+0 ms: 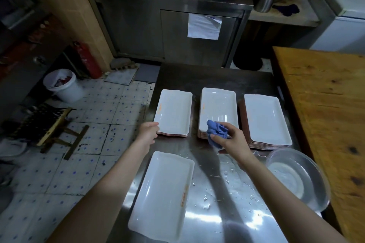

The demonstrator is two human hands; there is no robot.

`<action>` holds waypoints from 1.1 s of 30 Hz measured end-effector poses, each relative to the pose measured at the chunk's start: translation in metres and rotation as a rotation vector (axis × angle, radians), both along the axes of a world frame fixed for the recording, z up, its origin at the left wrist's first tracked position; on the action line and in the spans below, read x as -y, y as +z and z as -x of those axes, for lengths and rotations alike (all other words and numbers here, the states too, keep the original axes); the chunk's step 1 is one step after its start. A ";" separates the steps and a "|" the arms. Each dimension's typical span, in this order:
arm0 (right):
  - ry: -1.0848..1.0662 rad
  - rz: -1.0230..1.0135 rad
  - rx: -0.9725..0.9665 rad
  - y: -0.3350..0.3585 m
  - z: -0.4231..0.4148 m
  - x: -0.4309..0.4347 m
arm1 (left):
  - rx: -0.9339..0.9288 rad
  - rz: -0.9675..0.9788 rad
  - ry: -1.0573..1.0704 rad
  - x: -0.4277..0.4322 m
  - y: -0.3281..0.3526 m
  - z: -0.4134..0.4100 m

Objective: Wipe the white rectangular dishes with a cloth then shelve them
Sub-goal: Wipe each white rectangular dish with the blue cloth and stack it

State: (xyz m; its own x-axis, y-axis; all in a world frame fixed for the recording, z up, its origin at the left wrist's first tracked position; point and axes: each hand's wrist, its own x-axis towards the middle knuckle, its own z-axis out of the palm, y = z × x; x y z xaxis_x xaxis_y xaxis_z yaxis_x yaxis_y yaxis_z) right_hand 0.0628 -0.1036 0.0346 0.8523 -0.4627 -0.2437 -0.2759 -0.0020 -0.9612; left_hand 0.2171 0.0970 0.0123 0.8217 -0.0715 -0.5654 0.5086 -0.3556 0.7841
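**A:** Right, wet stainless steel table centre frame, blue-dotted tiled floor on the left, orange wooden table along its right side.

**B:** Dishes?

**A:** Mid-frame: left stack of white rectangular dishes, middle stack, right stack. Single white rectangular dish lower centre, by the table's left edge.

**B:** Hands?

**A:** Left hand curls its fingers on the left stack's near corner. Right hand clamps a crumpled blue cloth over the middle stack's near rim.

**B:** Obstacles?

**A:** Round clear bowl of water lower right, near the right stack. Bare steel between it and the single dish.
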 end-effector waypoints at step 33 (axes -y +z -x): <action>-0.072 0.046 -0.046 -0.013 -0.004 0.009 | 0.050 -0.052 0.377 -0.007 -0.045 -0.024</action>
